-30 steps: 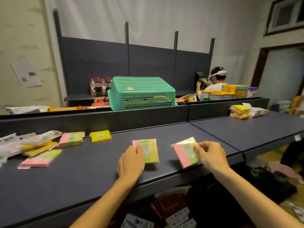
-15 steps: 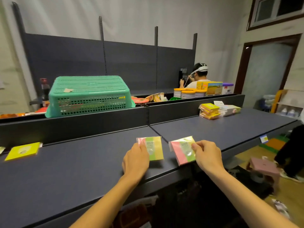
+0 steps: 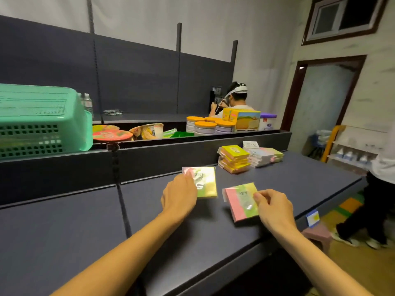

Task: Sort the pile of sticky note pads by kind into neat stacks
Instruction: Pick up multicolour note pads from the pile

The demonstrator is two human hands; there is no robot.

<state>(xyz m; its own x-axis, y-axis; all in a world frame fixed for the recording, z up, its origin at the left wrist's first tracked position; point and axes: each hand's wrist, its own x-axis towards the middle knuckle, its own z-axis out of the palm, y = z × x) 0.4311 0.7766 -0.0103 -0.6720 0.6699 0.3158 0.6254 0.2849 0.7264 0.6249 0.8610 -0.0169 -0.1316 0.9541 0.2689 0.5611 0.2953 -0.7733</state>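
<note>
Both hands are working on the dark shelf top [image 3: 299, 184], each handling one striped sticky note pad of the same kind. The landmark is the yellow stack [image 3: 234, 159], a pile of yellow-topped pads standing at the back of the shelf.

The left hand [image 3: 179, 196] is lying over the left pad [image 3: 206, 182], just in front of and to the left of the yellow stack. Its fingers are covering the pad's near left part; whether they are curling round an edge or only pressing flat cannot be told. The pad is lying flat, probably being slid towards the sorted piles.

The right hand [image 3: 272, 207] is pinching the right pad [image 3: 242, 201] between thumb and curled fingers at its right edge. This pad is sitting in front of the yellow stack, nearer the shelf's front edge, and is tilting slightly, which suggests that it is being carried, not resting.

Just to the right of the yellow stack, a pale stack [image 3: 267, 155] of wrapped pads is forming a second kind. No striped stack is visible, so a place for one is probably being chosen.

The printing on both wrappers is mostly too small to read. A green basket [image 3: 40, 120], far to the left of the yellow stack, is being cut off by the frame.
</note>
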